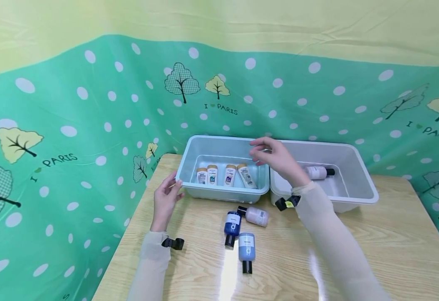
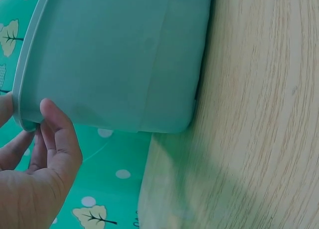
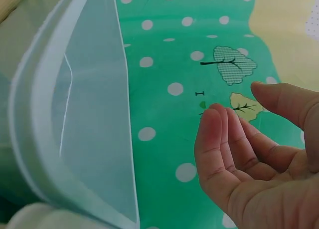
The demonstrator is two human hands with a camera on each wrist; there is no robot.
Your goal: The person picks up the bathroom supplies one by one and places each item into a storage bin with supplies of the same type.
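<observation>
My left hand (image 1: 166,197) grips the front-left corner of a light blue plastic bin (image 1: 223,192). In the left wrist view its thumb and fingers (image 2: 62,134) pinch the bin's rim from both sides. Several small white bottles with gold caps, among them a leaning one (image 1: 246,176), lie inside along the bin's front wall. My right hand (image 1: 274,156) hovers over that bin's right end with nothing in it. The right wrist view shows its fingers (image 3: 212,149) loosely bent and the thumb apart.
A grey bin (image 1: 358,179) stands right beside the blue one and holds a pale lilac bottle (image 1: 316,172) with a black cap. On the wooden table (image 1: 385,234) in front lie a dark blue bottle (image 1: 232,223), a light blue bottle (image 1: 246,246) and a pinkish bottle (image 1: 257,216). Patterned green cloth (image 1: 91,146) hangs behind.
</observation>
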